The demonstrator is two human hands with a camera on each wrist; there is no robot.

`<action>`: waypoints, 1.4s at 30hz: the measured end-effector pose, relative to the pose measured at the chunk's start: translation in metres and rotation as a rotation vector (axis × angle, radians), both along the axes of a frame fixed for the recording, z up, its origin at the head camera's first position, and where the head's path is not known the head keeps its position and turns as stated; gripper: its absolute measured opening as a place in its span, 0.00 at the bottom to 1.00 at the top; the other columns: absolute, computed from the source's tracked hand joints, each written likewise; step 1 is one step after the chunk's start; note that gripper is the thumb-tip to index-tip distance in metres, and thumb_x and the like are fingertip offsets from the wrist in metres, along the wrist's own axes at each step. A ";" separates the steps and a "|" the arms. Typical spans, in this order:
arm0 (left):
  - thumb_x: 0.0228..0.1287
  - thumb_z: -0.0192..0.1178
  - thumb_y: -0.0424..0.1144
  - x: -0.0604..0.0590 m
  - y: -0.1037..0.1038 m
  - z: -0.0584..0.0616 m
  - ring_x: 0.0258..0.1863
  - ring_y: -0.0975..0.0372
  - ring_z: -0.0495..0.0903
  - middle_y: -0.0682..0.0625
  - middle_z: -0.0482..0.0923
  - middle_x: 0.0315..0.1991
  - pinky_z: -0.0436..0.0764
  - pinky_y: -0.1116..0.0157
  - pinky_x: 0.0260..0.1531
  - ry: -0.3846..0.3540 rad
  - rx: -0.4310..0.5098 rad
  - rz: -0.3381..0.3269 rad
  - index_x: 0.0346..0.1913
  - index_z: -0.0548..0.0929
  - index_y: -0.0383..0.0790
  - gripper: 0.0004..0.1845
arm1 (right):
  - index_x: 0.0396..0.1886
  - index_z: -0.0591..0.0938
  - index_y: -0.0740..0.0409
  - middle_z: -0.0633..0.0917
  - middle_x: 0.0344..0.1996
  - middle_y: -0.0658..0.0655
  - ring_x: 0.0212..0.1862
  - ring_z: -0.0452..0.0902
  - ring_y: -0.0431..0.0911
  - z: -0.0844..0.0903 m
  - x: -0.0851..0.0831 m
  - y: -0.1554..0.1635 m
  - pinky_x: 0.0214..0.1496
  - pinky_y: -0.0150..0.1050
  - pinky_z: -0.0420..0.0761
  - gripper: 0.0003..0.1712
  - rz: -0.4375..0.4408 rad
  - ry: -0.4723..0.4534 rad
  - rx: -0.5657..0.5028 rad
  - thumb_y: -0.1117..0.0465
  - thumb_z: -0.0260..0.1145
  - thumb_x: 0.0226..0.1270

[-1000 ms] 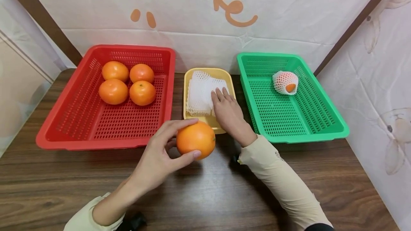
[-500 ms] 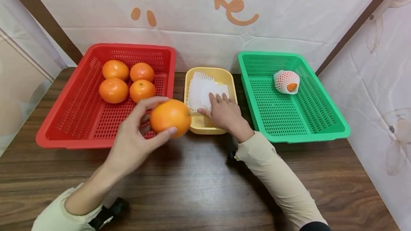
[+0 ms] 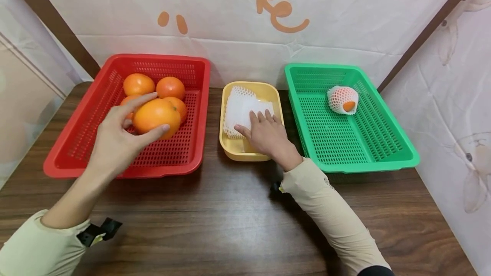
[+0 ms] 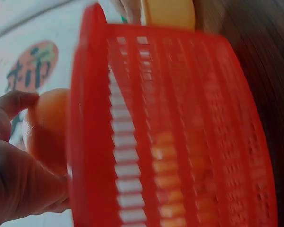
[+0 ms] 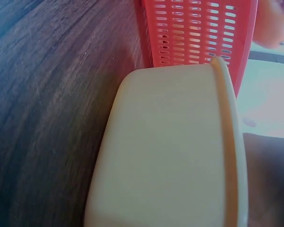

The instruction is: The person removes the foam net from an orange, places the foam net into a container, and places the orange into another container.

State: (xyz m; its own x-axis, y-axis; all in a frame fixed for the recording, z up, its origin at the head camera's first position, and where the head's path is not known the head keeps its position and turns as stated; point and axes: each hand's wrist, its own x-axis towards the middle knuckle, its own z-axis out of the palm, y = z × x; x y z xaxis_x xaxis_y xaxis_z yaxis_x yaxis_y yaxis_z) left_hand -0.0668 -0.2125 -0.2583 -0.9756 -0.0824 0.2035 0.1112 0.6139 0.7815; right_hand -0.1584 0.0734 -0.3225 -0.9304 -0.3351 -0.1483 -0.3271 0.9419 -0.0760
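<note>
My left hand [image 3: 115, 137] holds an orange [image 3: 157, 118] between thumb and fingers, over the red basket [image 3: 205, 114]. Several other oranges lie in the basket behind it, partly hidden by the held one. In the left wrist view the same orange [image 4: 49, 127] shows above the basket's rim. My right hand [image 3: 270, 134] rests with extended fingers on white foam fruit nets [image 3: 238, 112] in the yellow tray [image 3: 232, 150]. The right wrist view mostly shows the tray's outer wall [image 5: 165, 142], with the hand dark and blurred at the edge.
A green basket [image 3: 307, 148] stands to the right, with one orange in a foam net [image 3: 342, 99] inside. The brown wooden table [image 3: 230, 216] extends in front of the containers. A printed white cloth [image 3: 245, 50] hangs behind them.
My left hand has carried the orange leftward and away, from in front of the yellow tray to over the red basket. My right hand stays on the foam nets, its thumb now spread out.
</note>
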 end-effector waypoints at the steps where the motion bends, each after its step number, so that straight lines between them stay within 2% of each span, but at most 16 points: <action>1: 0.53 0.71 0.47 -0.003 -0.004 -0.001 0.47 0.60 0.65 0.48 0.68 0.56 0.69 0.73 0.37 0.006 -0.014 0.017 0.64 0.74 0.57 0.33 | 0.72 0.60 0.59 0.65 0.69 0.62 0.72 0.50 0.58 0.001 0.000 0.000 0.71 0.52 0.49 0.48 -0.004 0.011 0.004 0.28 0.33 0.69; 5: 0.50 0.73 0.49 -0.010 -0.021 -0.006 0.46 0.59 0.68 0.48 0.71 0.54 0.67 0.75 0.37 -0.001 -0.063 0.070 0.61 0.75 0.52 0.33 | 0.72 0.60 0.62 0.65 0.68 0.63 0.72 0.52 0.58 0.004 0.001 -0.001 0.72 0.51 0.47 0.49 -0.024 0.075 0.026 0.28 0.36 0.68; 10: 0.50 0.71 0.57 -0.014 -0.042 -0.012 0.49 0.46 0.70 0.40 0.72 0.56 0.67 0.62 0.38 -0.100 -0.151 0.094 0.61 0.70 0.45 0.38 | 0.72 0.60 0.64 0.65 0.68 0.63 0.71 0.53 0.58 0.009 0.006 -0.006 0.70 0.50 0.54 0.48 -0.023 0.159 0.036 0.30 0.44 0.68; 14: 0.50 0.69 0.60 -0.018 -0.053 -0.016 0.48 0.42 0.69 0.34 0.72 0.54 0.66 0.56 0.35 -0.155 -0.202 0.111 0.59 0.66 0.38 0.42 | 0.70 0.63 0.64 0.68 0.66 0.63 0.68 0.60 0.59 0.010 0.010 -0.011 0.66 0.49 0.64 0.37 0.054 0.251 0.076 0.44 0.54 0.72; 18: 0.52 0.67 0.62 -0.020 -0.058 -0.020 0.46 0.42 0.70 0.32 0.72 0.51 0.67 0.55 0.33 -0.178 -0.218 0.138 0.59 0.63 0.34 0.43 | 0.67 0.68 0.65 0.72 0.63 0.63 0.64 0.67 0.58 0.007 0.009 -0.013 0.56 0.46 0.75 0.24 0.110 0.299 0.131 0.60 0.52 0.75; 20: 0.52 0.66 0.62 -0.021 -0.058 -0.022 0.45 0.42 0.70 0.33 0.72 0.50 0.67 0.55 0.32 -0.180 -0.215 0.154 0.60 0.62 0.33 0.44 | 0.67 0.69 0.65 0.72 0.63 0.63 0.64 0.67 0.58 0.006 0.008 -0.012 0.53 0.47 0.77 0.23 0.108 0.254 0.155 0.62 0.49 0.75; 24: 0.54 0.64 0.63 -0.024 -0.059 -0.025 0.46 0.41 0.70 0.32 0.70 0.51 0.68 0.52 0.34 -0.188 -0.200 0.164 0.62 0.60 0.34 0.45 | 0.70 0.62 0.66 0.67 0.67 0.63 0.67 0.61 0.58 0.004 0.004 -0.010 0.58 0.50 0.73 0.31 0.071 0.074 0.160 0.54 0.52 0.75; 28: 0.57 0.63 0.61 -0.027 -0.062 -0.027 0.49 0.40 0.68 0.31 0.69 0.58 0.68 0.45 0.40 -0.159 -0.225 0.116 0.71 0.59 0.45 0.44 | 0.73 0.55 0.67 0.63 0.69 0.64 0.69 0.56 0.59 0.001 -0.001 -0.009 0.64 0.51 0.66 0.38 0.019 -0.068 0.130 0.49 0.52 0.75; 31: 0.59 0.62 0.59 -0.029 -0.066 -0.029 0.50 0.39 0.67 0.32 0.67 0.61 0.66 0.45 0.41 -0.132 -0.268 0.068 0.72 0.62 0.50 0.40 | 0.73 0.52 0.69 0.62 0.70 0.64 0.70 0.55 0.60 -0.001 -0.004 -0.008 0.65 0.51 0.64 0.40 0.000 -0.114 0.113 0.48 0.51 0.75; 35: 0.60 0.62 0.58 -0.030 -0.067 -0.032 0.46 0.40 0.67 0.31 0.69 0.58 0.66 0.47 0.39 -0.139 -0.303 0.026 0.68 0.70 0.47 0.36 | 0.73 0.50 0.69 0.61 0.70 0.65 0.70 0.54 0.61 -0.004 -0.007 -0.005 0.65 0.52 0.64 0.42 -0.019 -0.146 0.085 0.47 0.52 0.74; 42: 0.53 0.67 0.60 -0.033 -0.067 -0.035 0.37 0.45 0.67 0.32 0.76 0.44 0.64 0.56 0.30 -0.169 -0.347 0.034 0.62 0.74 0.42 0.37 | 0.74 0.49 0.67 0.59 0.71 0.64 0.70 0.54 0.60 -0.001 -0.009 -0.004 0.68 0.50 0.60 0.42 -0.035 -0.175 0.056 0.47 0.53 0.73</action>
State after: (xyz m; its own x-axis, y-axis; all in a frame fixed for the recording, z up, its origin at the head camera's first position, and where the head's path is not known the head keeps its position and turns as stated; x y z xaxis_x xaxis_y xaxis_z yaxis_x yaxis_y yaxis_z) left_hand -0.0995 -0.2796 -0.2935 -0.9957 -0.0697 0.0617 -0.0263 0.8462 0.5322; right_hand -0.1675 0.0695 -0.3238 -0.8998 -0.2892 -0.3267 -0.2801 0.9570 -0.0757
